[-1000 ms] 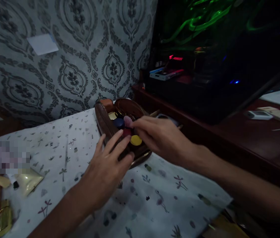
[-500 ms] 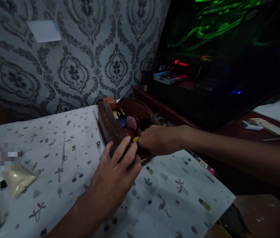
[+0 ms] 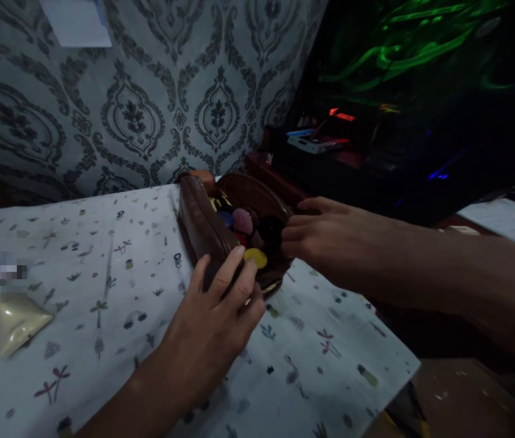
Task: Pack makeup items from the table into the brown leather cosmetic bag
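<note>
A brown zipped bag stands unzipped on the table, its mouth facing up. Inside lie a yellow disc, a pink rounded thing, a blue rounded thing and some yellow-and-black pieces; their kinds are unclear. My left hand holds the bag's near rim, its fingers hooked over the edge beside the yellow disc. At the right rim, the curled fingers of my right hand grip the bag's side; their tips are hidden. The bag's right interior is dark.
A white patterned cloth covers the table. On the left lies a shiny cream packet, near a blurred-out patch. Patterned wallpaper rises behind. To the right stands a dark computer case with green lights, and papers lie beyond my right arm.
My right hand has come out of the bag's inside to its right rim. The yellow disc now shows in full. My left hand stays on the near rim while the view has shifted slightly.
</note>
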Demonstrator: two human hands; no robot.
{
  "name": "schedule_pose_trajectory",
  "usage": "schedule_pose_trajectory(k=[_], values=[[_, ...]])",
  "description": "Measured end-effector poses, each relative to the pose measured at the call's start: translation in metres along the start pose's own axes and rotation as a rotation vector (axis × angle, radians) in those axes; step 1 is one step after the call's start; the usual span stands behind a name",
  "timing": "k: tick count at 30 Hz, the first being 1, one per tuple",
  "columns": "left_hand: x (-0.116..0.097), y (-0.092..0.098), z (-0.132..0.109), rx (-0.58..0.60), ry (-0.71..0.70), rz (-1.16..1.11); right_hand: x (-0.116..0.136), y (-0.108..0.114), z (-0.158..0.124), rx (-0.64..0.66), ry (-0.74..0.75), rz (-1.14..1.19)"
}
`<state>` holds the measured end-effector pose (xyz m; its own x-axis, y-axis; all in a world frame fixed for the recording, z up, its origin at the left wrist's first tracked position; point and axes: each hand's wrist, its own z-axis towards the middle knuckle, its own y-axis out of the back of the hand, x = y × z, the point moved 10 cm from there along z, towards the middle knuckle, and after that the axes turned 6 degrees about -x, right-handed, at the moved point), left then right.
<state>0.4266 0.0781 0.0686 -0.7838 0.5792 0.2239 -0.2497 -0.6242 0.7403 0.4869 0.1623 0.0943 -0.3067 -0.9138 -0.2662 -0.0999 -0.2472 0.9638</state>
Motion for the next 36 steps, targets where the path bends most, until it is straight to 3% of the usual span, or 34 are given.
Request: schedule_pose_trajectory(k=[6, 13, 27, 36], values=[[0.001, 0.003, 0.002, -0.038, 0.011, -0.009, 0.008, -0.002, -0.009, -0.087, -0.002, -0.090], [0.004, 0.008, 0.003, -0.131, 0.051, -0.027, 0.012, -0.005, -0.006, -0.090, 0.015, 0.022], [0.004, -0.001, 0.000, -0.038, 0.023, -0.080, 0.007, -0.017, -0.003, -0.110, 0.016, 0.092], [0.005, -0.002, 0.000, -0.015, 0.015, -0.055, 0.007, 0.001, -0.012, -0.139, -0.069, -0.006]])
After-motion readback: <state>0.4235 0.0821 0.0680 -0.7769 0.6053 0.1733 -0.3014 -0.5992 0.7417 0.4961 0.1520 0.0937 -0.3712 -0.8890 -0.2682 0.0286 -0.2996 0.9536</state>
